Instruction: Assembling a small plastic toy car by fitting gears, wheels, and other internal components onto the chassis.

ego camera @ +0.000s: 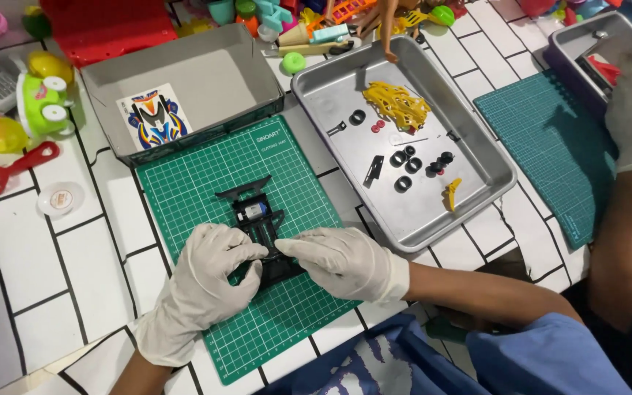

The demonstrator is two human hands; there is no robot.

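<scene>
Both gloved hands rest on a black plastic toy car chassis (261,227) lying on the green cutting mat (184,183) at centre frame: left hand (210,274) curled, pinching its near end, right hand (341,260) flatter, fingers pressing its side. Upper left, a grey cardboard box (213,80) holds a sticker sheet (153,117). Right of it, a metal tray (477,168) carries a yellow car body (396,104) and black wheels (407,162).

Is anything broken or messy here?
Nothing looks broken. The black toy car frame on the green mat has no wheels; the small black tyres and yellow parts lie loose in the metal tray. Both gloved hands, left hand and right hand, touch the frame.
</scene>
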